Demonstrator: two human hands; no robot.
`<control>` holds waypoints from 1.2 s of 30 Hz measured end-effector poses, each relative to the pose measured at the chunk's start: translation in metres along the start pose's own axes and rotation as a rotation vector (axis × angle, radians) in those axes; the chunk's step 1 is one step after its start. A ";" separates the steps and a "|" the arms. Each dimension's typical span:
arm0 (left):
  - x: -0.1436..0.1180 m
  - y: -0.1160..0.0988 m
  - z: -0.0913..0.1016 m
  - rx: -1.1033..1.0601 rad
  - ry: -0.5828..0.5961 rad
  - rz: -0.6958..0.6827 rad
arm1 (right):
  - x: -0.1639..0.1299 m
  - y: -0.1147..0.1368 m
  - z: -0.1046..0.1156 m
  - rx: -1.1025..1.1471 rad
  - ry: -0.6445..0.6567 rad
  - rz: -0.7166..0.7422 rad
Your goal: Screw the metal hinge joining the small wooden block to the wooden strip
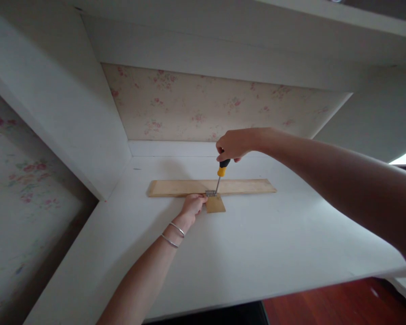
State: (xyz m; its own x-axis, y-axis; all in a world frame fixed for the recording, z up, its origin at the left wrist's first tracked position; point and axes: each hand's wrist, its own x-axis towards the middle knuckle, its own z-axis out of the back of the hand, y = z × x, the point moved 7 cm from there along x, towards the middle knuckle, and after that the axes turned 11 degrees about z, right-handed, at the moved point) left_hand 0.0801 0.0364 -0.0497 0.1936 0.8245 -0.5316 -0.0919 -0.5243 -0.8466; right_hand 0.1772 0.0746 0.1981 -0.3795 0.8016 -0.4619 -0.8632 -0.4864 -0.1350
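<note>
A long, narrow wooden board [176, 187] lies across the white desktop. Against its near edge sits a small wooden piece [215, 205], and a metal hinge [210, 193] spans where the two meet. My left hand [193, 205], with two silver bangles on its wrist, is closed at the left edge of the small piece, its fingertips beside the hinge. From above, my right hand [235, 143] grips a black and yellow screwdriver [221, 171], held nearly upright. The screwdriver's tip is down at the right end of the hinge; any screw under it is too small to make out.
A white upright panel [64, 104] stands on the left, and a white shelf [223, 49] hangs over the desktop [257, 243]. Flowered wallpaper [189, 104] covers the back wall. Reddish wooden floor [325, 302] and a black object [216, 314] show below the front edge.
</note>
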 end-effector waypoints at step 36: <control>0.001 0.001 0.000 -0.029 0.006 0.016 | 0.001 -0.004 -0.002 0.059 0.015 -0.025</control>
State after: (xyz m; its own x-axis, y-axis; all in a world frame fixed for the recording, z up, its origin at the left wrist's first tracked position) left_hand 0.0800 0.0365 -0.0513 0.1983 0.8148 -0.5448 -0.0668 -0.5433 -0.8369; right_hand 0.1815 0.0764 0.1963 -0.3533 0.8078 -0.4719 -0.8906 -0.4448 -0.0946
